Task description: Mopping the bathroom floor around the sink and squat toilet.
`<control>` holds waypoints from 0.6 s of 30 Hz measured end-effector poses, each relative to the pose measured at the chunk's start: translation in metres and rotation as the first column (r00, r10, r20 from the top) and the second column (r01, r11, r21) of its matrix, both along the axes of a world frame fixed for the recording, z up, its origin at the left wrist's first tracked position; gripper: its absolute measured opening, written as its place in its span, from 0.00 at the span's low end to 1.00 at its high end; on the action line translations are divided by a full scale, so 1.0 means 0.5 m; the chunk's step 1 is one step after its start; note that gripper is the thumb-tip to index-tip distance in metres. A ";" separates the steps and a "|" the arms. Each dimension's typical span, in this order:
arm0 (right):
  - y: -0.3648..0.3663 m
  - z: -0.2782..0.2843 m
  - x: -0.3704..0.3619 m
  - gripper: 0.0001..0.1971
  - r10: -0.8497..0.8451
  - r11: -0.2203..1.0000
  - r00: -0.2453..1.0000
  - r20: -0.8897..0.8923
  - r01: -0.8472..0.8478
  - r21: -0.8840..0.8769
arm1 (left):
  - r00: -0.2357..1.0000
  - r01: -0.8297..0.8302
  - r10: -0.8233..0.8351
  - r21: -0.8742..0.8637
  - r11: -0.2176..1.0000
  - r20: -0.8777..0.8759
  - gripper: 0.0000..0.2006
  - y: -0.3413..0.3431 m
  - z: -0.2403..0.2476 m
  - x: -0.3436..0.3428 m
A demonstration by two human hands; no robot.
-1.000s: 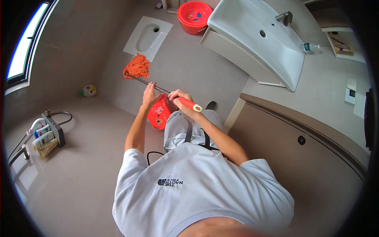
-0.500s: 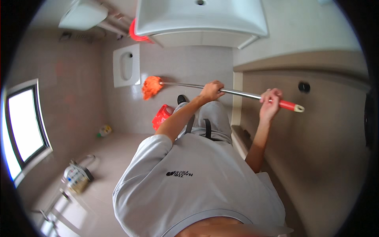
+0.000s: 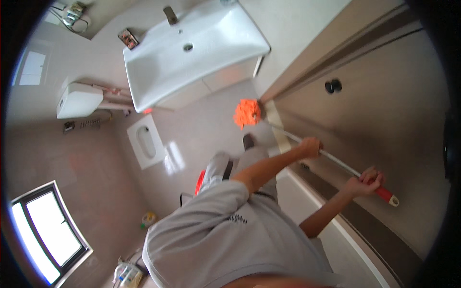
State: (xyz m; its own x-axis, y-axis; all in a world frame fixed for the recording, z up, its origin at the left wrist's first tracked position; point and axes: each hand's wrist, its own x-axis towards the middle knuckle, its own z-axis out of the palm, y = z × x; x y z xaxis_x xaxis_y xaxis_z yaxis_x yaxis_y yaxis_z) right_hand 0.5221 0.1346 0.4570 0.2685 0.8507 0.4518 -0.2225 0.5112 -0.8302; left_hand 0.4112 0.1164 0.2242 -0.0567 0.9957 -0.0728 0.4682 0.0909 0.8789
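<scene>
Spreading below, the grey floor point(image 3: 204, 125) lies between the brown door point(image 3: 379, 105), the white washbasin point(image 3: 158, 72) and the squat toilet point(image 3: 150, 144). Along the door's edge runs a pale strip point(image 3: 275, 124); just beside it is the orange mop head point(image 3: 247, 113). Left hand point(image 3: 311, 147) is wrapped around the mop pole point(image 3: 341, 163), right hand point(image 3: 367, 182) around its red grip point(image 3: 384, 194).

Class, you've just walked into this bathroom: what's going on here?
A person holds a mop, left hand on the metal shaft, right hand at the red grip. The orange mop head is down near the brown door. The white washbasin is ahead, and the squat toilet lies off to the left.
</scene>
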 end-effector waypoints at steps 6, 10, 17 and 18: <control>-0.137 -0.107 -0.092 0.05 0.184 0.958 0.982 -0.028 -0.186 -0.217 | 0.983 -0.093 0.102 -0.063 0.994 0.154 0.10 -0.170 -0.107 -0.073; -0.254 -0.128 -0.168 0.05 0.352 0.927 0.936 -0.004 -0.349 -0.135 | 0.980 -0.144 0.141 0.014 0.989 0.141 0.12 -0.278 -0.161 -0.140; -0.353 -0.128 -0.226 0.08 0.528 0.845 0.843 0.103 -0.510 -0.160 | 0.940 -0.323 0.317 0.030 0.946 0.128 0.08 -0.366 -0.171 -0.161; -0.353 -0.134 -0.222 0.08 0.558 0.829 0.819 0.133 -0.543 -0.133 | 0.925 -0.357 0.352 0.014 0.934 0.139 0.07 -0.372 -0.165 -0.160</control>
